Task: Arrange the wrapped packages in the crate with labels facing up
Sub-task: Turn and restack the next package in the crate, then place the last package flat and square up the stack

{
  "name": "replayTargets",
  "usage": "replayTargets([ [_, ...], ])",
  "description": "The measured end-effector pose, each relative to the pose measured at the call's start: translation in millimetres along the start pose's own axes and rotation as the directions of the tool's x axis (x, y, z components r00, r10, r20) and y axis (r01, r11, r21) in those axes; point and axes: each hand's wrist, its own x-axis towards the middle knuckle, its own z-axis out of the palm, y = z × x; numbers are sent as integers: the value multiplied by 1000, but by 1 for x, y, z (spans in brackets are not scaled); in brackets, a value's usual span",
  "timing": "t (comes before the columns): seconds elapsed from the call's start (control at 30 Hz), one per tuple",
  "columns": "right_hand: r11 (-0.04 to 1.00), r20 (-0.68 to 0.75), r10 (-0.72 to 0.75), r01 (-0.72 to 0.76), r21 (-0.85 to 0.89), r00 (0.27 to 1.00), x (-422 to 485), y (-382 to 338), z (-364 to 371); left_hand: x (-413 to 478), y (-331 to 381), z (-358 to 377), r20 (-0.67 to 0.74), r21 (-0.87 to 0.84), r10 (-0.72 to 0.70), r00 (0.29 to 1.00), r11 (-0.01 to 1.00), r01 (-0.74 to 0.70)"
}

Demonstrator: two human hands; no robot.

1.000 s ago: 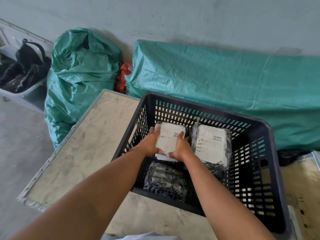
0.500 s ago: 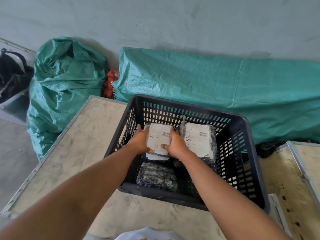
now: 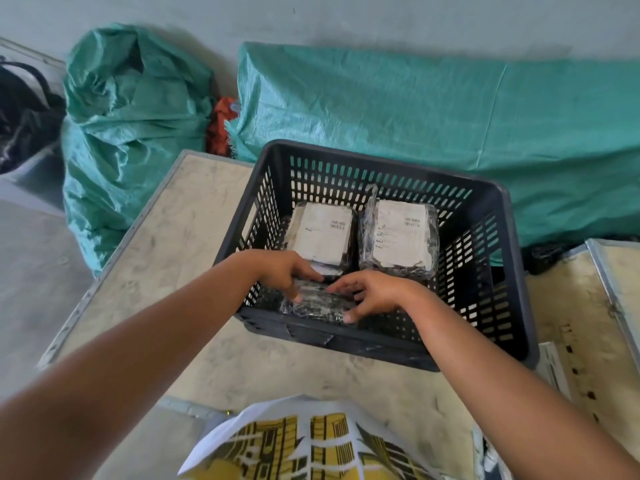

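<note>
A black slotted crate [image 3: 495, 271] stands on a pale table [image 3: 180, 237]. Two wrapped packages lie side by side at its far end with white labels up: the left package [image 3: 322, 233] and the right package [image 3: 400, 233]. A third wrapped package [image 3: 317, 301] lies at the near left of the crate, dark side up, no label showing. My left hand [image 3: 287, 268] touches its left and far edge. My right hand [image 3: 372, 294] curls around its right end, thumb on the near side. Both hands sit on it with fingers spread, and it rests on the crate floor.
Green woven sacks lie behind the table: a bulging sack [image 3: 128, 109] at the left and a long flat sack [image 3: 433, 109] along the wall. A grey bin with black bags [image 3: 24, 112] is at far left. Another pale panel [image 3: 588, 306] lies to the right.
Both hands let go of the left labelled package, now lying flat at the far end, and drew back to the dark package at the near left. The camera has shifted closer.
</note>
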Motion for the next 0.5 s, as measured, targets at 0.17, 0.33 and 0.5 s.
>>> replayTargets([
  [0.17, 965, 11, -65, 66, -255, 998, 7, -5, 9, 1, 2, 1, 163, 105, -98, 982, 991, 81],
  [0.33, 994, -52, -83, 79, -79, 995, 0, 5, -4, -2, 3, -4, 168, 59, -63, 984, 997, 54],
  [0.5, 992, -205, -113, 123, 33, 972, -3, 10, -9, -4, 6, -6, -40, 8, -4, 999, 1000, 5],
])
